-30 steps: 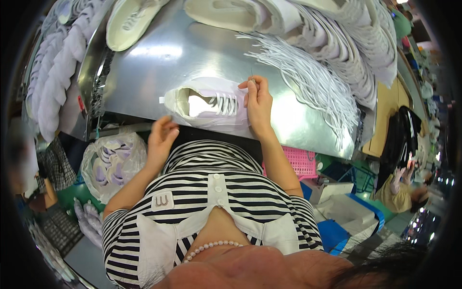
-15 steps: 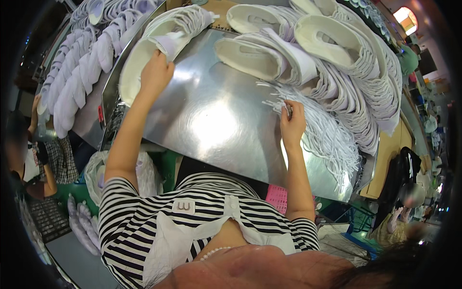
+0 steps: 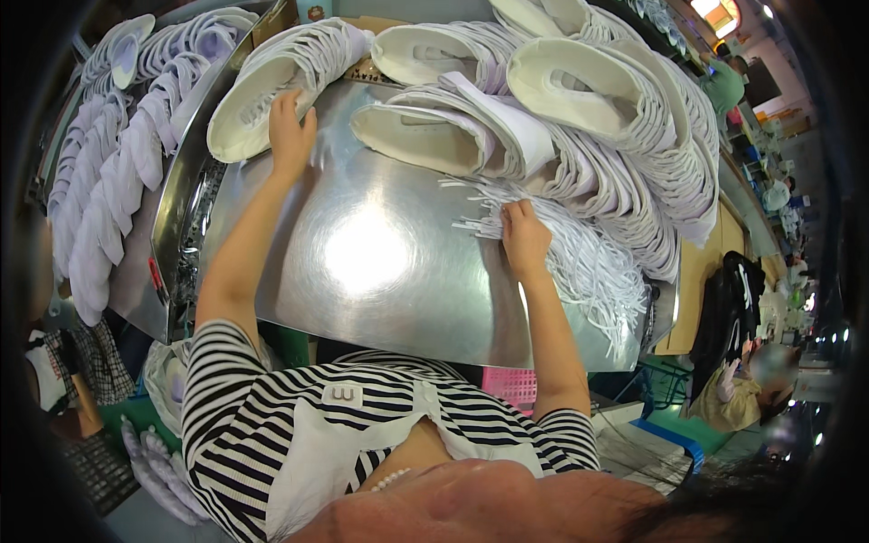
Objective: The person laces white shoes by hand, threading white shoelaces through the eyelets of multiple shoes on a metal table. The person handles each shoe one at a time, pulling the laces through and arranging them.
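Beneath and beside the right fingers (image 3: 518, 211) lie loose white laces (image 3: 588, 267).

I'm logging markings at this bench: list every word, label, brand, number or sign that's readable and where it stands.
Square patch on the striped shirt: one dark letter-like mark, not copied here.
Brown strip beyond the metal table: dark marks, too small to read surely.
No other text can be made out.

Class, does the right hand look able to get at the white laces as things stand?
Probably yes: the right hand is right at the white laces, with nothing visible in the way.
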The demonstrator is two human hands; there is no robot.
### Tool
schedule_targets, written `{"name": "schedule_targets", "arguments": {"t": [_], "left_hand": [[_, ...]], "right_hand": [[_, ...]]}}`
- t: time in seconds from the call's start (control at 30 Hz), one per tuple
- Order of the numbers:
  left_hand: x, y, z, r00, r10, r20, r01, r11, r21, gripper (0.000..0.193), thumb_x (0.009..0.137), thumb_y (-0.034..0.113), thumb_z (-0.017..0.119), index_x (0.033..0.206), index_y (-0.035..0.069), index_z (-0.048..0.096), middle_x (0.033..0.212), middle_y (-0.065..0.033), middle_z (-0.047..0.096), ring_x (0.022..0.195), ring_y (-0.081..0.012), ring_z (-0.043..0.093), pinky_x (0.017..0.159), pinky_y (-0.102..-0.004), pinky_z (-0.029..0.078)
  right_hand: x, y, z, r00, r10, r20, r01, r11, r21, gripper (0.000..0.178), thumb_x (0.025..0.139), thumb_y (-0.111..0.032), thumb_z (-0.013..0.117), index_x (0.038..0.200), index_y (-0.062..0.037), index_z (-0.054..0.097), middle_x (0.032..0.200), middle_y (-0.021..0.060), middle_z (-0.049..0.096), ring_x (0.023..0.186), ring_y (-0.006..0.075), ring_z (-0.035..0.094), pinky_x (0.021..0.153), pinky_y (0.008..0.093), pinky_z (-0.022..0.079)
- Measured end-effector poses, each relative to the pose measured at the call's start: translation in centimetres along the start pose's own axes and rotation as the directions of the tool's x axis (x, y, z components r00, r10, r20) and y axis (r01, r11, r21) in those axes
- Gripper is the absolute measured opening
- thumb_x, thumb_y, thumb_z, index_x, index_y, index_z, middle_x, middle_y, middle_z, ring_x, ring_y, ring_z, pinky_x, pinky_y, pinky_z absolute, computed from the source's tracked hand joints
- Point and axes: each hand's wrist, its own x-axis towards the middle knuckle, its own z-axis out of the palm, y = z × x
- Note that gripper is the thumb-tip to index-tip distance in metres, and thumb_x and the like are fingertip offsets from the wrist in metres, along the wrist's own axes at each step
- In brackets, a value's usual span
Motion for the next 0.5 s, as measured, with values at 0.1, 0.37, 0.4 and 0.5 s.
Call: {"name": "schedule_targets", "arguments": {"t": [0.1, 0.37, 0.4, 0.5], "left_hand": [[-2.7, 4.5, -0.2, 0.992, 0.043, 0.123, -0.013, 0.972, -0.235, 0.036, 0.091, 0.019, 0.065, 0.123, 0.004, 0.06, 0.119, -0.0176, 0.059, 0.104, -0.0323, 0.06, 0.087, -0.0361, 0.05], [-2.0, 8.4, -2.7, 0.994, -0.055, -0.094, 0.024, 0.952, -0.304, 0.016, 0.092, 0.011, 0.063, 0.106, 0.003, 0.063, 0.094, -0.0086, 0.067, 0.083, -0.0239, 0.063, 0.077, -0.0321, 0.05], [-1.8, 10.7, -4.8, 0.966, 0.098, -0.24, -0.169, 0.94, -0.297, 0.016, 0.09, 0.007, 0.065, 0.105, 0.004, 0.063, 0.095, -0.009, 0.066, 0.084, -0.0242, 0.063, 0.077, -0.0331, 0.05], [-6.8, 17.9, -10.7, 0.888, 0.333, -0.319, -0.423, 0.862, -0.28, 0.021, 0.083, -0.002, 0.068, 0.102, 0.005, 0.061, 0.102, -0.0126, 0.064, 0.09, -0.028, 0.062, 0.082, -0.036, 0.05]], "right_hand": [[0.6, -1.4, -1.2, 0.998, -0.031, -0.056, 0.037, 0.992, 0.122, 0.006, 0.088, -0.009, 0.066, 0.094, -0.0081, 0.064, 0.088, 0.0082, 0.062, 0.07, 0.0298, 0.064, 0.06, 0.0377, 0.049], [-1.9, -15.4, -15.2, 0.931, -0.161, 0.326, -0.289, 0.22, 0.932, 0.005, 0.094, -0.005, 0.061, 0.098, -0.0027, 0.059, 0.083, 0.0079, 0.067, 0.058, 0.0094, 0.054, 0.051, 0.0243, 0.039], [-2.9, -15.0, -16.2, 0.902, -0.169, 0.397, -0.392, 0.062, 0.918, 0.006, 0.096, -0.006, 0.06, 0.1, -0.0025, 0.059, 0.081, 0.0076, 0.067, 0.057, 0.0065, 0.052, 0.049, 0.0217, 0.036], [-6.0, -13.8, -16.9, 0.809, -0.339, 0.48, -0.579, -0.325, 0.748, 0.008, 0.097, -0.005, 0.059, 0.104, -0.003, 0.056, 0.077, 0.008, 0.066, 0.054, 0.0025, 0.047, 0.046, 0.0165, 0.03]]}}
